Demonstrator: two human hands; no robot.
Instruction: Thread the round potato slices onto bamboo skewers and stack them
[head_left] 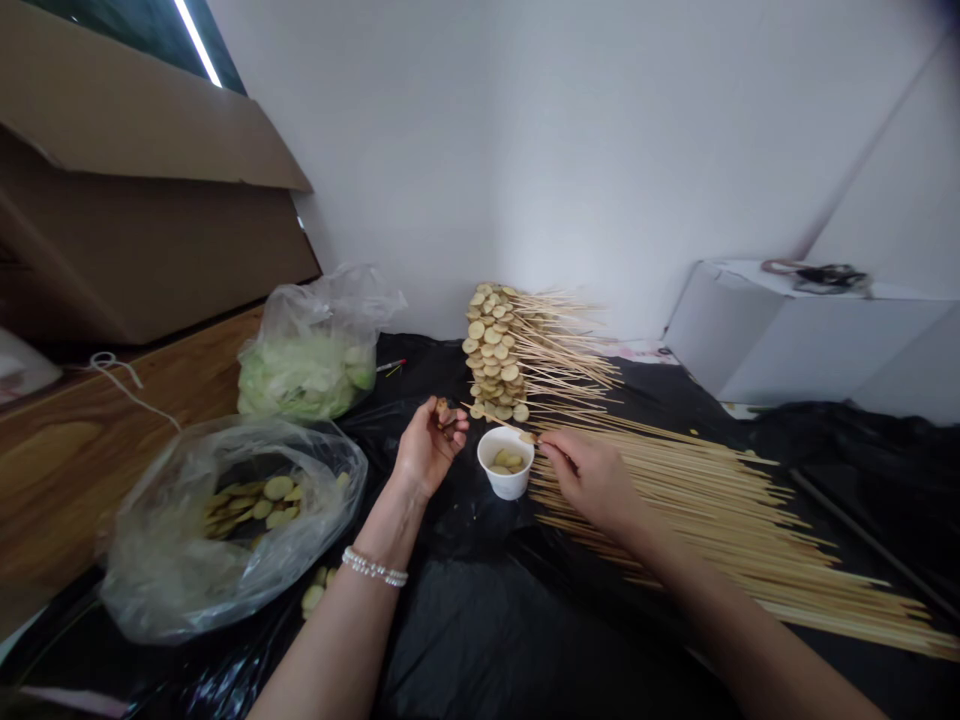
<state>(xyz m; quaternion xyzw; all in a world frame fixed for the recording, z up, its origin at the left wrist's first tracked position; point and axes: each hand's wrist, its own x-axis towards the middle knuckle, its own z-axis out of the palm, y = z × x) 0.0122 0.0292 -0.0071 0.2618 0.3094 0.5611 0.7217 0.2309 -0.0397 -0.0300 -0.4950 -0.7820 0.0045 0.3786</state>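
Note:
My left hand (431,445) is raised over the black sheet, fingers curled around a small potato slice (443,409). My right hand (589,475) pinches a thin bamboo skewer (499,420) whose tip points left toward the slice; another slice sits on the stick by my fingertips. A small white cup (507,478) with a few slices stands between both hands. Behind it rises a stack of finished potato skewers (499,350).
A long pile of bare bamboo skewers (750,530) lies to the right. A clear bag of potato slices (225,520) and a bag of green leaves (311,350) sit at the left. Cardboard box (142,200) at far left, white box (795,335) at right.

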